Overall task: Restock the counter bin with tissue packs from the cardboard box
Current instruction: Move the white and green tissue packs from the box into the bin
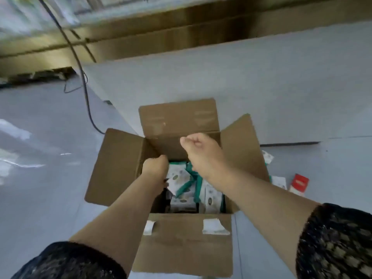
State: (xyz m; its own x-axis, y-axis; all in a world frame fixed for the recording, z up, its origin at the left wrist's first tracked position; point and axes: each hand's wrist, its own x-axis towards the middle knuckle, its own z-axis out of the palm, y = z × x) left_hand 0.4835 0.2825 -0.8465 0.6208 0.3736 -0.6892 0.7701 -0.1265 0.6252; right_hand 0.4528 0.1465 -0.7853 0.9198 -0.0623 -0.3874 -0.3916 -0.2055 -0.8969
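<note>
An open cardboard box (118, 166) stands on the grey floor with its four flaps spread. Inside lie several white and teal tissue packs (181, 178), some tilted. My left hand (155, 167) reaches down into the box at its left inner wall, right beside a pack. Its fingers point down out of sight, so I cannot tell whether they hold anything. My right hand (201, 152) hovers above the box's far side with its fingers curled and nothing in them. No counter bin is in view.
To the right of the box, two white packs (278, 182) and a red pack (300, 184) lie on the floor. A grey panel (221, 77) rises behind the box. A black cable (86, 97) runs down at the left. Flat cardboard (161, 37) is stacked at the back.
</note>
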